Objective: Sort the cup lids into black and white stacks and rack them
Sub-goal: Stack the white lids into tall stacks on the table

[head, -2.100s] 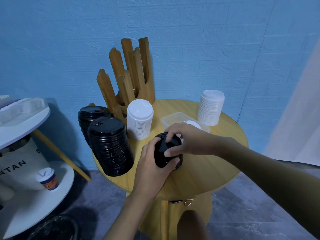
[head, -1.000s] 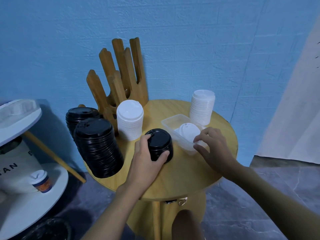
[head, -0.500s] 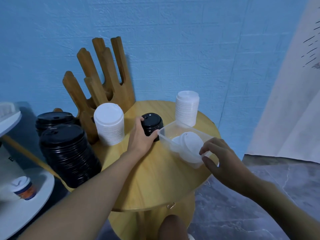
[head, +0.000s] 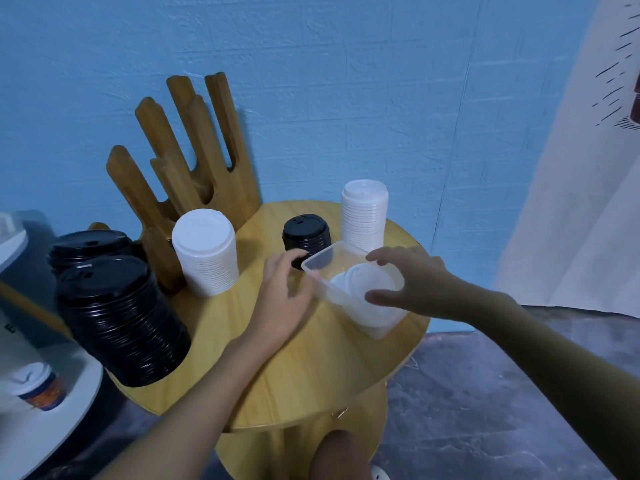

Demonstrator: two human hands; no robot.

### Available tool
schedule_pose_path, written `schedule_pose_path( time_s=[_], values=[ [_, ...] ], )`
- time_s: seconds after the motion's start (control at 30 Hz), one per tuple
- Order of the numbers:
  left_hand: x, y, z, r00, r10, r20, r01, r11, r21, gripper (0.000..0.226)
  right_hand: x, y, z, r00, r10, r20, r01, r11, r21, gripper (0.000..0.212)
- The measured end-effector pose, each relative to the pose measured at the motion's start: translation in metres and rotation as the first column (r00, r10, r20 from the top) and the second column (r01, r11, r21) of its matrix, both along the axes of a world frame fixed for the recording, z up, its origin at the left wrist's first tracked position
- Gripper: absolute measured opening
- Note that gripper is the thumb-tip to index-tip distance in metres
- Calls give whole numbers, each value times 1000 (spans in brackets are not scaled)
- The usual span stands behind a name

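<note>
- Your clear rectangular plastic tub (head: 379, 325) sits at the right edge of the round wooden bench (head: 311, 375), with a few loose white cup lids (head: 360, 289) inside it.
- Your right hand (head: 415, 282) hovers over the tub, fingers and thumb spread, grasping nothing.
- Your left hand (head: 287, 292) is loose and empty just beside the tub's left corner; I cannot tell whether it touches.
- Behind the tub stand a short black lid stack (head: 304, 235) and a taller white lid stack (head: 363, 216) at the far edge.
- At the left edge stand a tall black lid stack (head: 117, 317), a second black stack (head: 86, 244) behind it, a wide white lid stack (head: 206, 251) and the slotted wooden rack (head: 194, 150).
</note>
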State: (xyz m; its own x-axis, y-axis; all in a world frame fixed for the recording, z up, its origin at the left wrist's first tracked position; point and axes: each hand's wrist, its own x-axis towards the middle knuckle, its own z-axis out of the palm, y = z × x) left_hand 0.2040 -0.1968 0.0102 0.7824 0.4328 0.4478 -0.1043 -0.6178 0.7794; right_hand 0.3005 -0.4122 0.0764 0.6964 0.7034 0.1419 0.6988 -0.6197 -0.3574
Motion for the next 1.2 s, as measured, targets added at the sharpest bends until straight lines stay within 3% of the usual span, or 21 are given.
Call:
schedule_pose_path(
  time_s=[0.13, 0.23, 0.37, 0.5, 0.7, 0.87, 1.0, 1.1, 1.2],
  values=[
    [-10, -6, -6, 986, -126, -107, 134, 989, 70, 41, 4, 17, 7, 1000, 15, 13, -12, 981, -194, 69],
    [-12, -8, -5, 979, -133, -152, 153, 980, 127, 52, 4, 25, 7, 996, 23, 86, -1, 970, -244, 71],
    [-15, -7, -3, 974, -147, -170, 170, 978, 125, 57, 5, 23, 9, 1000, -23, -1, 23, 999, -28, 66],
    [-32, -9, -1, 974, -194, -115, 197, 980, 16, 73, -11, 24, 19, 996, 32, -89, -15, 982, 190, 60],
    [-78, -2, 2, 974, -200, -103, 194, 979, -67, 93, -61, 56, 15, 974, 227, 15, -228, 967, 115, 55],
    [-106, 11, -3, 985, -79, -154, 88, 995, 49, 65, -72, 77, 10, 954, 301, -4, -300, 951, 77, 47],
    [-111, 22, -11, 972, -11, -235, 50, 986, 159, 30, -38, 67, 15, 984, 79, 163, -93, 993, 78, 31],
    [-112, 22, -11, 963, -8, -271, 52, 987, 155, 26, -8, 53, 12, 985, -85, 150, 102, 989, -111, 35],
    [-111, 21, -12, 961, 0, -277, 56, 980, 192, 24, 8, 50, 6, 989, -97, 109, 119, 967, -223, 39]
  ],
)
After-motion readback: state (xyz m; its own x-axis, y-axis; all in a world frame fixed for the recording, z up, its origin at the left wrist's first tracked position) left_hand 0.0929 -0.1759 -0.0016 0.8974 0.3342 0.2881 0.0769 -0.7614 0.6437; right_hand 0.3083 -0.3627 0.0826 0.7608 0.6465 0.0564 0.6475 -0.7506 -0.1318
